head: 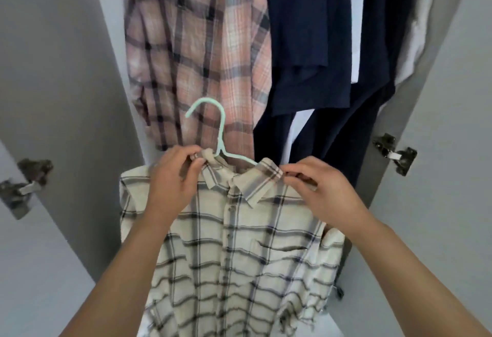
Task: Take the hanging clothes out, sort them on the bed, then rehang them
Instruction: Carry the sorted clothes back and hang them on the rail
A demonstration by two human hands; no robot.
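A cream shirt with dark checks (239, 251) hangs on a mint-green hanger (217, 128) in front of the open wardrobe, its hook free in the air. My left hand (175, 179) pinches the left side of the collar beside the hanger's neck. My right hand (319, 190) pinches the right collar tip at the shoulder. Behind them, inside the wardrobe, hang a pink plaid shirt (194, 51) and dark navy garments (314, 43).
Grey wardrobe doors stand open on both sides, with metal hinges on the left door (24, 184) and the right door (396, 152). A white garment (418, 35) hangs at the far right of the wardrobe.
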